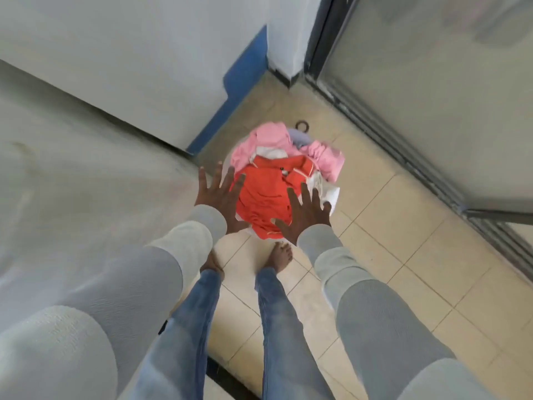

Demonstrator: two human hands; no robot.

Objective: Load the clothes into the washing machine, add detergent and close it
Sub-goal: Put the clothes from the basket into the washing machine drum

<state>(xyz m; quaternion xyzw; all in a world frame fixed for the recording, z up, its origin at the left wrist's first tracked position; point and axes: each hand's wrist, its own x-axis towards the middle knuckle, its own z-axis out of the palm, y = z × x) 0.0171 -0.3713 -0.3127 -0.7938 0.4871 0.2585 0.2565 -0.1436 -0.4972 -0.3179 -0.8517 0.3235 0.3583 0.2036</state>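
Though blurry, beige tiled floor, clothes.

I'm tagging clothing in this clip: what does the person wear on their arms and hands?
Long, light grey sleeves cover both arms; the left sleeve and right sleeve end in cuffs at the wrists. The left hand and right hand are bare: no gloves, and no watch or ring shows.
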